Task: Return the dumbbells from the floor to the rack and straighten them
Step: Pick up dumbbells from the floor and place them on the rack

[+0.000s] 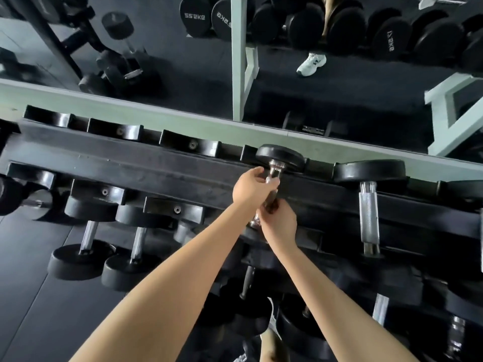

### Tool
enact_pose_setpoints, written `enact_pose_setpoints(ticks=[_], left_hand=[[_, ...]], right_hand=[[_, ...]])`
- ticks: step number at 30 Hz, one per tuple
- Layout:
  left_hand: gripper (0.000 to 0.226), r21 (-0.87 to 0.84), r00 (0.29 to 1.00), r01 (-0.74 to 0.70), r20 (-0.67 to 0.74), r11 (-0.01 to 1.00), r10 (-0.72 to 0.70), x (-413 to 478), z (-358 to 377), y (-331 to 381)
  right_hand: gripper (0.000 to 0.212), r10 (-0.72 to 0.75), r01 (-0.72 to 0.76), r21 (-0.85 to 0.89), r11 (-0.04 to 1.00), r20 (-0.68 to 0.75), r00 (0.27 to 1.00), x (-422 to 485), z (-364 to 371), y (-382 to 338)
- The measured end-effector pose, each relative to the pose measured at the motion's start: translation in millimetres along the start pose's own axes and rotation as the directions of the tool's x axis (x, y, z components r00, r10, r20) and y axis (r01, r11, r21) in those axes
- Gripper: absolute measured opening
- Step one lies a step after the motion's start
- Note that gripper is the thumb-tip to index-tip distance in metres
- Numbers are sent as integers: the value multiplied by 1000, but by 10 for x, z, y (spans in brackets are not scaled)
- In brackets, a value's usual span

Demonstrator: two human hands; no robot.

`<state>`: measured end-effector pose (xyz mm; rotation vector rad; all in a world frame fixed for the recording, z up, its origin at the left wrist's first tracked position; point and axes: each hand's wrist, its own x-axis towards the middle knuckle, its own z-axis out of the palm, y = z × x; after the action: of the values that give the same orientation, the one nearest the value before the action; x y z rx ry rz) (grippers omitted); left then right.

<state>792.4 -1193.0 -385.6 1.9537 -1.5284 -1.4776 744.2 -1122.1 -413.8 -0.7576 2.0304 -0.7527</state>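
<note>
A black dumbbell (pixel 281 156) with a chrome handle lies across the top tier of the black rack (pixel 162 165), its far head against the back cradles. My left hand (pixel 251 185) grips the upper part of the handle. My right hand (pixel 279 223) grips the lower part, and the near head is mostly hidden under it. A larger dumbbell (pixel 368 218) with a knurled handle sits on the rack just to the right.
Several empty cradles (pixel 189 143) line the top tier to the left. Two smaller dumbbells (pixel 86 236) rest on the lower tier at the left, with more below. A mirror (pixel 339 87) behind the rack reflects other dumbbells and a white shoe.
</note>
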Motion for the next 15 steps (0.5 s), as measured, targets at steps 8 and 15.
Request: enact_pose_setpoints(ticks=[8,15], left_hand=[[35,-216,979,0,-199,976,-44,-584,-522,-693],[15,-375,957,13,-266,927,-120,-1614,-986,-2041]], right_hand=[[46,-260,231,-168,958,-177,949,-658,-30,175],[48,-296,257,-206,944,-185,937,-1770,349,642]])
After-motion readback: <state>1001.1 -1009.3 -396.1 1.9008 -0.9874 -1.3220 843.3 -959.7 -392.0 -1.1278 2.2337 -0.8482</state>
